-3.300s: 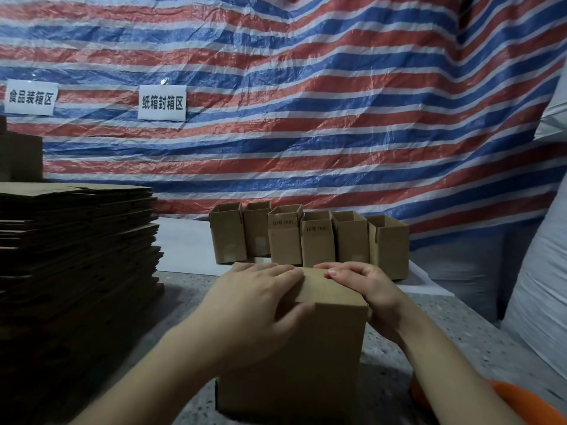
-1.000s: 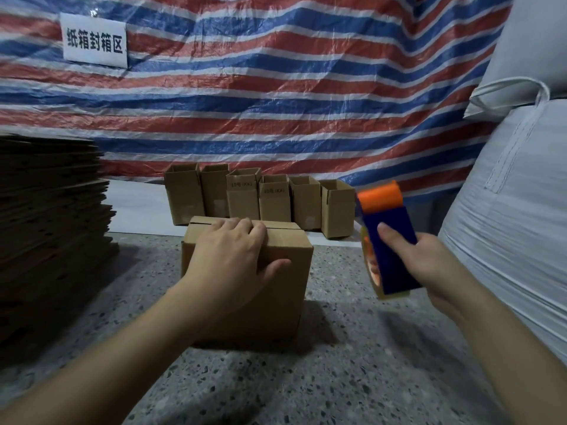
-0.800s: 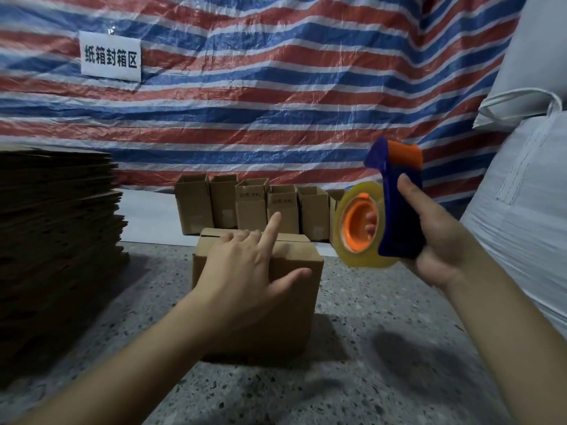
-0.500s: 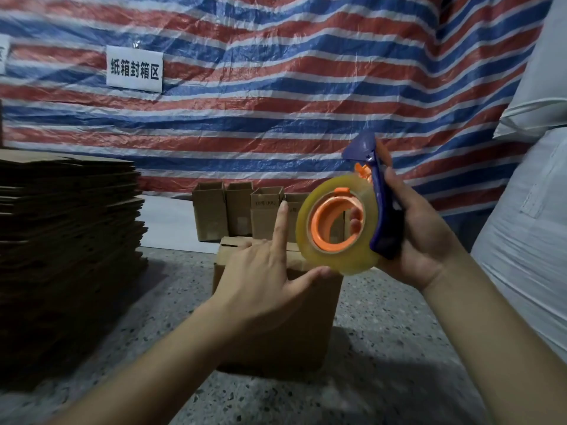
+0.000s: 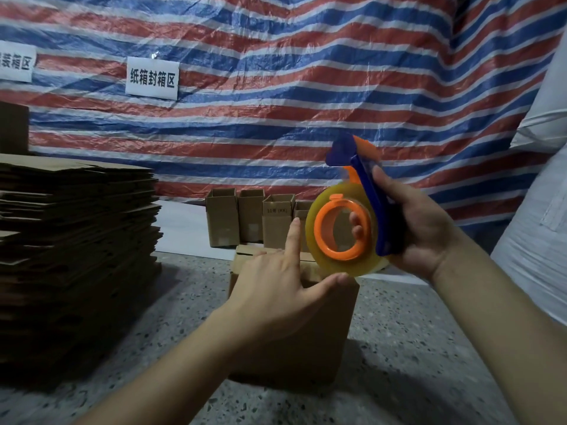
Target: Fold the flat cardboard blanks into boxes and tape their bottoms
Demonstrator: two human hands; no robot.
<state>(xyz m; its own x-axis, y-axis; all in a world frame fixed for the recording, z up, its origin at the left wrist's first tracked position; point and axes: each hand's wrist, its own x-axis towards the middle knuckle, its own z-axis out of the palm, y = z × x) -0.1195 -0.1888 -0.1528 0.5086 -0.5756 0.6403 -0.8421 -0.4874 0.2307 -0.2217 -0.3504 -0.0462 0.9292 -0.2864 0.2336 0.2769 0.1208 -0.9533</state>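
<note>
My right hand (image 5: 420, 228) grips the tape dispenser (image 5: 352, 216); my left hand (image 5: 276, 286), fingers spread, reaches toward its roll. With nothing pinning the box (image 5: 294, 332), I reckon its flaps may spring open.

Blue-orange tape dispenser (image 5: 365, 191); red-white-blue striped tarp (image 5: 306, 87); brown boxes (image 5: 245, 216).

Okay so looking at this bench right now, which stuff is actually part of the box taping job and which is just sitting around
In use:
- tape dispenser, gripped by the right hand
- folded box under the left hand
- stack of flat blanks
- finished boxes in a row behind

Just there:
- striped tarp
- paper signs
- white sacks
</note>
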